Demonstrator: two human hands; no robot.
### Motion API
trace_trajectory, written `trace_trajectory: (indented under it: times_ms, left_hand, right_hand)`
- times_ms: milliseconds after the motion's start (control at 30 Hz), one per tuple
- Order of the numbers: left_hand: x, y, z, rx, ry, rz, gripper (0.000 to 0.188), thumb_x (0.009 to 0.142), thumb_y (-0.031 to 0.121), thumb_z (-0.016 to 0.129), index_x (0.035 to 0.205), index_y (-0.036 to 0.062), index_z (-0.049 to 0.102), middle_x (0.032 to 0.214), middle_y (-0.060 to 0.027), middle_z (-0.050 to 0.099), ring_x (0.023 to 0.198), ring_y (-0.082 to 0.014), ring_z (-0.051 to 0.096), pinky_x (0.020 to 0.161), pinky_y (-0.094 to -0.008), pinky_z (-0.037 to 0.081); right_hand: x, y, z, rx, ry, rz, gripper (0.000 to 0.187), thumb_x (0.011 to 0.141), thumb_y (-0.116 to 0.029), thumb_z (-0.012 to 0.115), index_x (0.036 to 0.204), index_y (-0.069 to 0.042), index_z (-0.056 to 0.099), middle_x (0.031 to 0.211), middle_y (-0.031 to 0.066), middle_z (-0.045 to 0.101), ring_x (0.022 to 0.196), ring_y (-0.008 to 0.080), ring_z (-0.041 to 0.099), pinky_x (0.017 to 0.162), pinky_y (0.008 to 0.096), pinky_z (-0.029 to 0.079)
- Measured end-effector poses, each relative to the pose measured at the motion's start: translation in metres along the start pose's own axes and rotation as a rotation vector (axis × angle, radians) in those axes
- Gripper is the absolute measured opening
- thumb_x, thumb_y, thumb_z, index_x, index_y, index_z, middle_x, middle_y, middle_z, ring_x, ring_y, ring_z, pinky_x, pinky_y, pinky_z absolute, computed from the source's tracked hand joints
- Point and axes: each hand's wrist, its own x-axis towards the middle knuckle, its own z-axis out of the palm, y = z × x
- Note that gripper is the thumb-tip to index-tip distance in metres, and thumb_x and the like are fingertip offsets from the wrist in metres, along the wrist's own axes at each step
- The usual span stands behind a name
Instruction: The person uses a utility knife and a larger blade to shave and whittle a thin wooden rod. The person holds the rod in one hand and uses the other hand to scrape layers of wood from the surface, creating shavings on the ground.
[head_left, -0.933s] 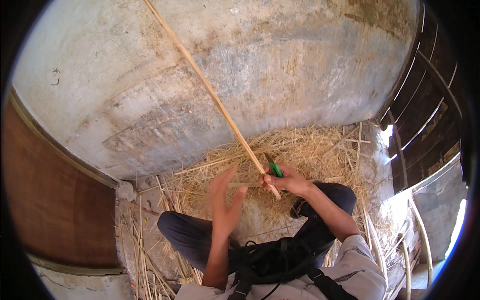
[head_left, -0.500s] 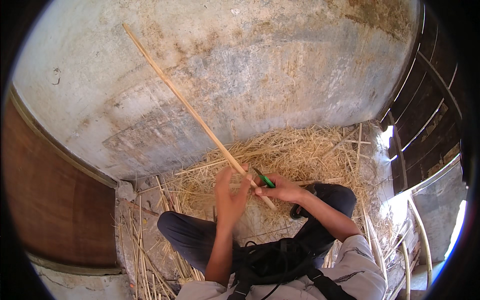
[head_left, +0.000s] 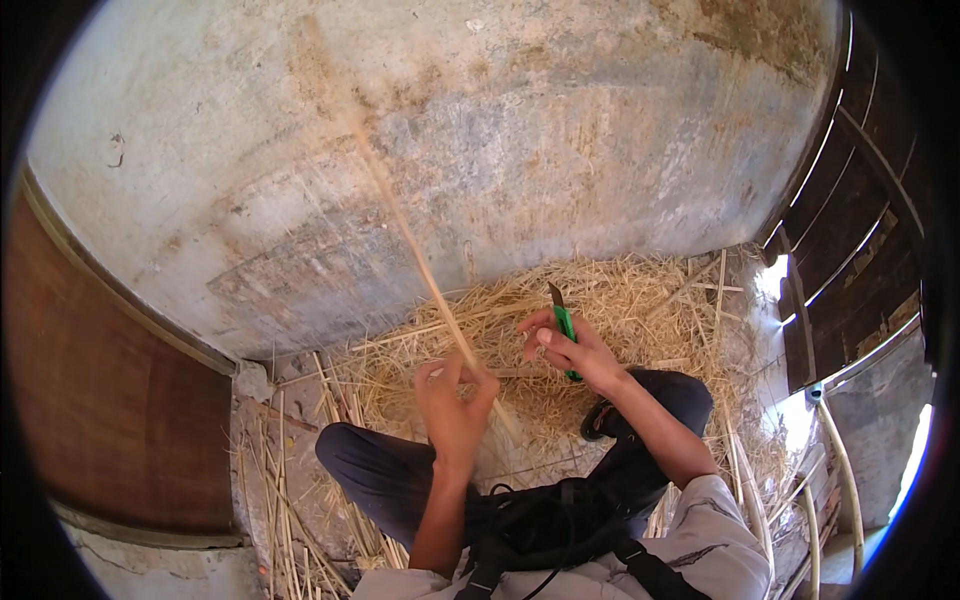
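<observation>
A long, thin, pale strip that looks like split bamboo (head_left: 432, 283) slants up and left from my lap toward the wall, its far part smeared by motion. My left hand (head_left: 456, 405) pinches it near its lower end. To the right, apart from the strip, my right hand (head_left: 585, 352) holds a green utility knife (head_left: 565, 325) against the palm. Its dark blade points up and slightly left. The thumb and some fingers of that hand are partly spread around the handle.
A heap of straw-like shavings (head_left: 620, 300) lies along the stained wall (head_left: 560, 150). More thin strips (head_left: 285, 500) lie on the floor at left, beside a brown panel (head_left: 120, 390). Dark slats (head_left: 850, 230) and leaning poles (head_left: 845, 470) stand at right. My crossed legs frame the work.
My right hand with the knife has moved up and right, away from the strip. My left hand has shifted slightly down, and the strip has swung to a steeper slant.
</observation>
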Motion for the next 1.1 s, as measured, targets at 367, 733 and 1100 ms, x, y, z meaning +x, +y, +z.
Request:
trace_trajectory:
  times_ms: [367,733,1100]
  left_hand:
    - [-0.024,-0.016,0.023,-0.125,-0.089,0.081,0.043,0.075,0.009,0.085,0.117,0.0034,0.074,0.064,-0.0015,0.064,0.058,-0.0184,0.059,0.096,-0.0378,0.043]
    - [-0.032,-0.019,0.025,-0.092,-0.117,0.082,0.046,0.073,0.007,0.086,0.116,0.0032,0.074,0.063,-0.0022,0.06,0.072,-0.0209,0.059,0.086,-0.0372,0.045]
    - [-0.031,-0.017,0.013,-0.109,-0.304,-0.007,0.039,0.08,0.004,0.079,0.119,-0.0005,0.074,0.069,-0.0072,0.064,0.069,-0.0207,0.061,0.076,-0.0364,0.051]
  right_hand:
    - [-0.003,-0.01,0.009,0.0,-0.039,-0.029,0.047,0.098,-0.032,0.073,0.134,-0.005,0.061,0.094,0.0048,0.076,0.069,0.0039,0.052,0.061,0.0224,0.037]
    - [0.002,0.007,0.005,-0.063,0.078,-0.046,0.021,0.1,-0.009,0.071,0.117,0.002,0.066,0.094,0.0069,0.074,0.088,0.0132,0.072,0.082,0.0307,0.056]
    - [0.0,0.002,0.007,-0.681,0.237,-0.425,0.021,0.089,-0.007,0.074,0.107,-0.001,0.066,0.085,0.0166,0.063,0.074,0.0333,0.065,0.068,0.0404,0.051]
